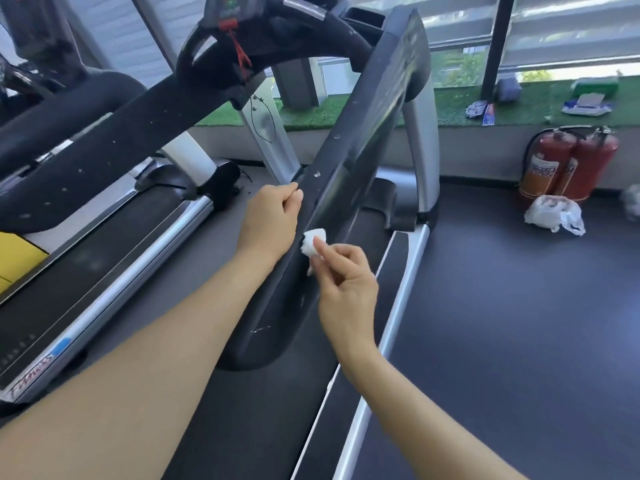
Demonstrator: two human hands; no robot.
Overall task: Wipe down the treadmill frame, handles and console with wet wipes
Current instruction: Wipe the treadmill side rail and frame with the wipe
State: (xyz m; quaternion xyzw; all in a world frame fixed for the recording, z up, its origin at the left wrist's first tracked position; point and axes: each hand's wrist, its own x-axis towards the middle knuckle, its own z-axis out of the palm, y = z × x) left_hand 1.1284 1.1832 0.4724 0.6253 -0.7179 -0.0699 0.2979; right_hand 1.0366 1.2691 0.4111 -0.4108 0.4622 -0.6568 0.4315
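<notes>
The right hand [346,289] pinches a small white wet wipe [313,243] in its fingers and holds it against the black treadmill handle [349,161]. Just above, the left hand [273,220] curls its fingers around the handle's edge. Far back stand two red fire extinguishers [568,164].

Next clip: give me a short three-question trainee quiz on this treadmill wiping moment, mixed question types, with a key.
1. True or false: the right hand pinches a balled white wipe against the black handrail.
2. What is the left hand doing? A) resting on the belt B) gripping the handrail's edge C) pressing the console
3. Fill in: two red ____ stand on the floor under the window ledge.

Key: 1 true; 2 B; 3 fire extinguishers
</notes>
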